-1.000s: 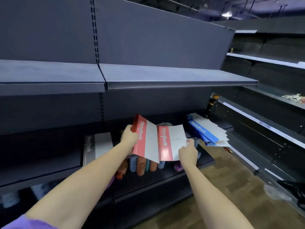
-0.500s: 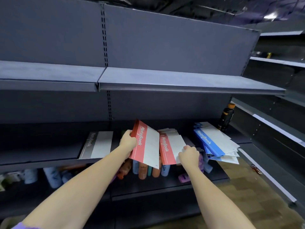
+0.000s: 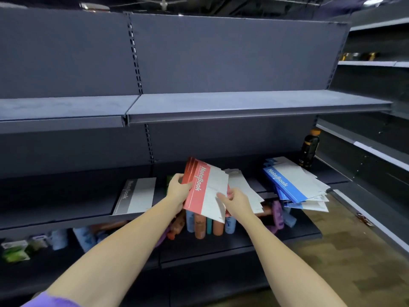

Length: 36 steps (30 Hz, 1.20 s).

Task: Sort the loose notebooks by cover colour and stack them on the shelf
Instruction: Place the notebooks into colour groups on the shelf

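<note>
A small stack of red-and-white notebooks [image 3: 204, 187] is tilted up above the middle shelf [image 3: 66, 216]. My left hand [image 3: 178, 189] grips its red spine edge. My right hand [image 3: 235, 201] pinches its white lower right side. Behind my right hand lie loose notebooks [image 3: 247, 191] showing white covers on the shelf. A grey-and-white notebook [image 3: 136, 196] lies flat to the left. To the right, a messy pile of blue-and-white notebooks [image 3: 294, 185] hangs over the shelf's front edge.
A dark bottle [image 3: 309, 149] stands at the shelf's right end behind the blue pile. Coloured bottles [image 3: 203, 227] crowd the lower shelf under my hands, with green packets [image 3: 15, 251] far left. The upper shelf [image 3: 243, 103] is bare. Another shelving unit runs along the right.
The red notebook from my right hand has been brought onto the one in my left hand, forming one stack held by both. The view shifted left and up slightly.
</note>
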### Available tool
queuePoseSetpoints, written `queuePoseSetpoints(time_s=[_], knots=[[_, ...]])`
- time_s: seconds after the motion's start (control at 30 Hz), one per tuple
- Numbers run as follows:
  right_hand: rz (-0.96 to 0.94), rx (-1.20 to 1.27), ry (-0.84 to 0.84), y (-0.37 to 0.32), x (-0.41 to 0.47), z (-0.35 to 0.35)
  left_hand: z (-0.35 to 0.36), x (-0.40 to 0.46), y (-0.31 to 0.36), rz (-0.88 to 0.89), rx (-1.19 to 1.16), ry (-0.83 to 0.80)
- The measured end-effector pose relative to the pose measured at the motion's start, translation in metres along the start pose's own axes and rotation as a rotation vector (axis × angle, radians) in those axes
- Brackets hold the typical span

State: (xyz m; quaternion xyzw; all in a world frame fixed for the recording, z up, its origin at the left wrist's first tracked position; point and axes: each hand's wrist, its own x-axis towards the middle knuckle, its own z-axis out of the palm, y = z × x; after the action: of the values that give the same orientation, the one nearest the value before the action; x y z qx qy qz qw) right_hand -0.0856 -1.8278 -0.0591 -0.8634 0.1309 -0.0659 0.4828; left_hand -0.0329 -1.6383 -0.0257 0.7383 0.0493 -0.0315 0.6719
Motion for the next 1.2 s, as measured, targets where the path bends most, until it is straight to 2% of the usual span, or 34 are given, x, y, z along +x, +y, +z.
queuePoseSetpoints(time_s=[0.13,0.23,0.37,0.57,0.8,0.9,1.0,1.03,1.1,1.2], knots=[[0.120,0.232,0.141,0.002,-0.005,-0.002,0.005,0.001,-0.006,-0.030,-0.068,0.036],[0.144,0.201,0.270,0.011,-0.002,-0.008,0.007,0.000,-0.008,-0.032,-0.067,0.040],[0.153,-0.034,0.364,0.028,0.007,-0.022,0.001,-0.003,-0.013,-0.029,-0.032,0.059],[0.077,-0.497,0.255,0.042,0.015,-0.018,-0.010,0.000,-0.018,-0.046,0.050,0.096],[0.122,-0.764,0.282,0.036,0.019,-0.010,-0.014,0.003,-0.013,-0.044,0.015,0.067],[0.047,-0.556,0.282,0.023,0.024,-0.007,-0.010,0.002,-0.010,-0.084,-0.064,0.036],[0.075,-0.023,0.084,0.000,0.018,0.005,-0.001,0.000,-0.010,-0.116,-0.133,0.032],[0.099,0.082,0.041,-0.006,0.015,0.008,0.002,0.001,-0.010,-0.121,-0.146,0.042],[0.098,0.105,0.036,-0.010,0.011,0.011,0.005,0.001,-0.009,-0.125,-0.167,0.060],[0.084,0.119,0.126,-0.002,0.014,0.008,0.006,0.004,-0.008,-0.102,-0.117,0.053]])
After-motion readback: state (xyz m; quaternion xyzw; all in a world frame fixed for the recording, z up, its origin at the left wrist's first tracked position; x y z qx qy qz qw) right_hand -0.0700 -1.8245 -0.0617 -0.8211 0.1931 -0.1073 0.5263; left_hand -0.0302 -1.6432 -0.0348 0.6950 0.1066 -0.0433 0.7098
